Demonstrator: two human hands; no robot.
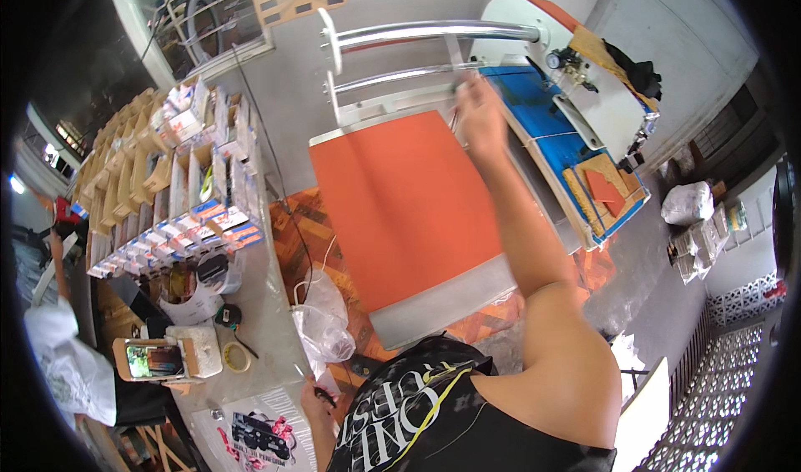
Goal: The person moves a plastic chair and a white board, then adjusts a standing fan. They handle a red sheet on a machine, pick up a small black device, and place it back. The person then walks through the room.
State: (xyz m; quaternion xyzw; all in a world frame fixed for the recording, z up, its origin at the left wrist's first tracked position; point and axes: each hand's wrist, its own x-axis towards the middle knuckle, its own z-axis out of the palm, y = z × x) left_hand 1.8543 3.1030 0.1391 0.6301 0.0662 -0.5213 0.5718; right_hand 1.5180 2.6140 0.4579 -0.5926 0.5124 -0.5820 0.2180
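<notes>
With the orange pad (409,205) flat and left hand (316,407) gripping scissors (326,397), we cannot tell the right hand (481,115)'s hold or remaining work.

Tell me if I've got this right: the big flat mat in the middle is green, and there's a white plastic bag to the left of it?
Not quite: the big flat mat is orange, not green, as the head view shows. There is a white plastic bag to the left of it, just as you said.
</notes>
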